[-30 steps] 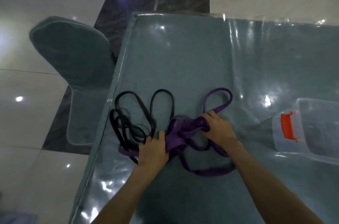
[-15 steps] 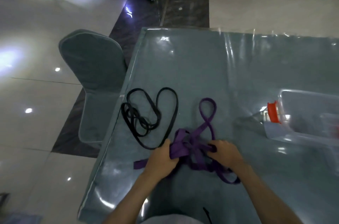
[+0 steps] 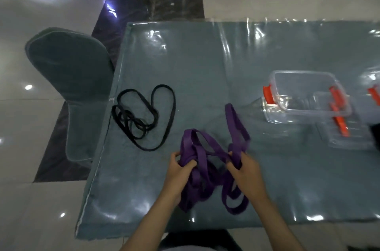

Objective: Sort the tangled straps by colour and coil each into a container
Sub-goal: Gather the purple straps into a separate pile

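Purple strap [image 3: 202, 154] bunched between both hands, near front edge of tabletop [image 3: 205, 61]. Left hand [image 3: 181, 170] grips the knotted left clump, fingers curled round several bands. Right hand [image 3: 244, 170] pinches the right clump, fingers curled over the bands. Both forearms come in from the bottom edge and angle toward each other, hands a little apart with strap stretched between them. Purple strap is wide, flat, tangled; one loop stands up and away toward the clear container [image 3: 308, 94], other loops hang down under the hands toward the front edge. Black strap [image 3: 144, 115] lies alone on the tabletop to the left, well apart from the hands, thin, loosely looped, near the left edge. Clear container sits right of the purple strap, open, orange clips; clear lid [image 3: 345, 127] with orange clips just beside it. Second container [image 3: 373, 86] at right edge, partly cut off. Covered chair [image 3: 67, 70] left of the tabletop.
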Available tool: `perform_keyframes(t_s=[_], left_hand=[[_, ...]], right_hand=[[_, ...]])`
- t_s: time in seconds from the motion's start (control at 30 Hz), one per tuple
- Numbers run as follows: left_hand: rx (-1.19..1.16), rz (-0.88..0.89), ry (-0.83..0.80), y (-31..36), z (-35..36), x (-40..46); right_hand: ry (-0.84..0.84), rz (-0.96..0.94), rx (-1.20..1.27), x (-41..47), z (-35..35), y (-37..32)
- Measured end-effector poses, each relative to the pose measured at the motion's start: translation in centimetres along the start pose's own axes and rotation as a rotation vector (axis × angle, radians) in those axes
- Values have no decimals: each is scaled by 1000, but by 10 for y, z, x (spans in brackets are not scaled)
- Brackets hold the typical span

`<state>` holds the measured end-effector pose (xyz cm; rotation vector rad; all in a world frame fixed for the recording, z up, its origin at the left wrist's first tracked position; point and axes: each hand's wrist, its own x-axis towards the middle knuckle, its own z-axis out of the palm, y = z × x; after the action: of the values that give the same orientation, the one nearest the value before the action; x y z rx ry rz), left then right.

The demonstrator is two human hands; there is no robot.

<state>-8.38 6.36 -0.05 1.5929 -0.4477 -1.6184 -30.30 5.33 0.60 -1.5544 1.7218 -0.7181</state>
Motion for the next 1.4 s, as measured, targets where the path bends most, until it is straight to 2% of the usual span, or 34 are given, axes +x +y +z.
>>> perform_keyframes(t_s=[0.17, 0.27, 0.37, 0.47, 0.57, 0.73, 0.9, 1.0, 1.07, 1.13, 1.23, 1.37, 1.4], left_hand=[[-15, -26, -259, -7, 42, -16], [13, -18, -384, -3, 70, -27], [63, -40, -509, 6, 95, -35], [90, -65, -540, 9, 123, -38], [89, -53, -514, 7, 160, -39], [162, 17, -512, -10, 236, -41], [130, 80, -330, -36, 309, -36], [128, 27, -208, -58, 341, -23], [231, 35, -137, -75, 356, -13], [347, 86, -70, -88, 366, -6], [489, 131, -77, -103, 371, 0], [760, 184, -29, -105, 373, 7], [759, 173, -27, -103, 373, 8]], right_hand=[[153, 135, -76, -28, -53, 3], [367, 148, 24, -40, -87, 6], [545, 241, 174, -47, -122, 19], [616, 313, 308, -51, -154, 42], [662, 313, 306, -52, -185, 63], [547, 189, 175, -35, -235, 95], [366, 121, 219, 0, -272, 133], [133, 212, 202, 21, -277, 172], [-68, 331, 123, 32, -276, 198], [-175, 401, 68, 40, -272, 222], [-101, 422, 20, 46, -274, 245], [-78, 224, -467, 52, -288, 257], [-91, 171, -507, 54, -292, 258]])
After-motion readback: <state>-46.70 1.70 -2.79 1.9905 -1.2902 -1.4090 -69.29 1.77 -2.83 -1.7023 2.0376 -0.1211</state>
